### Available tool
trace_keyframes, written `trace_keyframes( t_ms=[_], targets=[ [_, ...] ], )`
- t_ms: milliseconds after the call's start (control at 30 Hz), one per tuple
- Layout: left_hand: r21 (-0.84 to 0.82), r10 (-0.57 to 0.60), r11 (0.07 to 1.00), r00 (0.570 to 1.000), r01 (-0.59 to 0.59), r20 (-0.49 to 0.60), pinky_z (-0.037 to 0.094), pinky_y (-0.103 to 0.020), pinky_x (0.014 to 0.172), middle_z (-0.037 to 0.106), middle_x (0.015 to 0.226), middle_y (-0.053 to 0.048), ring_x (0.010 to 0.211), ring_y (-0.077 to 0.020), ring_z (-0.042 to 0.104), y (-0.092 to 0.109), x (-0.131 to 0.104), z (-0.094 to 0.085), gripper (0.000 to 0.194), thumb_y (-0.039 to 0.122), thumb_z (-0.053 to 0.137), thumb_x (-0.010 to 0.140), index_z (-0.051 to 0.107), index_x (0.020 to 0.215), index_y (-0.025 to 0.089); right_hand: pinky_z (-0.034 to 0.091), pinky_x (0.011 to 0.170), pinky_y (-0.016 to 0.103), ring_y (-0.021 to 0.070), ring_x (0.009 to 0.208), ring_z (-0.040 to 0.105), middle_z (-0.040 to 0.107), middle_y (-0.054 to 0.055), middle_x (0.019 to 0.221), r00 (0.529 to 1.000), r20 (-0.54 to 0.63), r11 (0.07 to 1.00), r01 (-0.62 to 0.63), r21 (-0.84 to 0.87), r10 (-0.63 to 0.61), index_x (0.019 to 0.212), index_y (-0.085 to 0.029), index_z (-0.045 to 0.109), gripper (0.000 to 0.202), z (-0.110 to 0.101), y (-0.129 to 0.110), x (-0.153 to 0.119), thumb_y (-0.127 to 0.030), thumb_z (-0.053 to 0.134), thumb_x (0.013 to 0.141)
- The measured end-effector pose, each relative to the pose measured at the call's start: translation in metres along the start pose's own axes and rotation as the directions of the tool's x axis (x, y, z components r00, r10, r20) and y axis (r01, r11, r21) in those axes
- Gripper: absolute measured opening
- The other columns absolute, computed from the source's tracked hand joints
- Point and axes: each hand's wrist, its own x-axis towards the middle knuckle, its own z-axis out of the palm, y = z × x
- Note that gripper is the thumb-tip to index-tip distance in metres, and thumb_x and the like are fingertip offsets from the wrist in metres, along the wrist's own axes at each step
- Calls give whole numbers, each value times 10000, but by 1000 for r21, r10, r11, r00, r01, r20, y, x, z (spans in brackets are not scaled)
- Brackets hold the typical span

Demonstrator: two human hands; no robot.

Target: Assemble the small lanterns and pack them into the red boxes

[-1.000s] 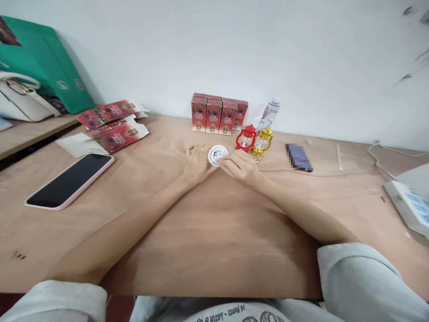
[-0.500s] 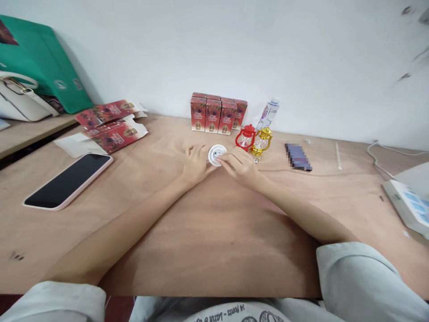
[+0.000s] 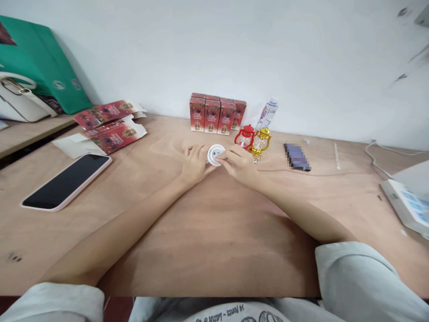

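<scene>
Your right hand [image 3: 243, 165] has shifted slightly at the white disc [image 3: 210, 154]. Left hand [image 3: 194, 165]: fingers closed on disc edge, over counter [image 3: 201, 232]. Right: fingers pinched at its face, contents indiscernible; handling appears incomplete.

Pale grey, loose sleeves [image 3: 355, 268] and a matching shirt [image 3: 234, 313] with dark lettering.

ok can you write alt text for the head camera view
Two bare hands, left and right, hold a small round white piece above a wooden table. Beyond stand red boxes, a red lantern and a gold lantern.
</scene>
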Motion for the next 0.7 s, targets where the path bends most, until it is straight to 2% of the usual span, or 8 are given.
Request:
trace_keyframes(
  t_ms=[67,133,200,267,333,400,600,700],
  targets=[
    [-14,7,1000,1000,-7,-4,376,-485,926,627,1183,-153,1111,-306,582,-1,0,1,452,541,462,900,445,1183,189,474,727,311,167,764,564,624,43,777,992,14,989,-127,80,126,765,-201,648,192,0,-1,2,-318,585,902],
    [-31,20,999,999,-21,-27,377,-486,921,631,1171,-160,1105,-314,591,-2,-1,3,444,512,487,893,444,1187,182,483,767,340,180,830,574,621,47,849,960,9,949,-277,151,279,813,-201,653,199,0,0,5,-398,673,827],
    [-19,50,998,996,-52,-74,388,-475,894,646,1143,-167,1077,-318,609,-3,-1,6,454,509,512,882,452,1177,169,501,773,359,194,894,591,622,65,987,894,29,856,-437,276,447,926,-198,636,365,1,3,7,-465,761,711],
    [24,103,995,985,-101,-138,403,-451,851,670,1102,-160,1027,-310,630,-4,-2,7,452,514,527,878,464,1161,167,522,758,361,199,910,621,620,79,1090,816,140,701,-558,443,561,1029,-201,591,559,2,5,9,-488,816,606],
    [67,159,987,968,-149,-195,413,-426,810,689,1061,-140,974,-292,644,-4,-2,8,430,501,532,883,469,1151,170,537,756,358,192,887,648,640,74,1095,759,281,535,-625,568,588,1042,-208,569,618,4,7,9,-483,835,557],
    [93,193,980,953,-175,-235,417,-408,778,699,1018,-123,928,-276,648,-4,-2,8,397,474,527,891,472,1144,172,540,776,359,185,856,658,672,56,1022,734,364,428,-647,631,573,968,-201,581,571,4,6,9,-472,843,538],
    [119,251,966,945,-230,-210,424,-397,760,696,988,-122,884,-264,648,-3,-1,6,378,476,526,888,486,1107,170,537,747,320,163,792,653,694,1,817,664,420,232,-665,710,618,795,-194,579,503,3,-4,10,-413,882,459],
    [133,269,961,935,-244,-230,426,-395,736,688,963,-120,866,-266,647,-3,-1,7,385,463,551,871,476,1111,172,531,689,296,149,733,648,697,-4,780,649,430,200,-668,717,627,762,-193,590,477,4,1,12,-415,883,459]
  ],
)
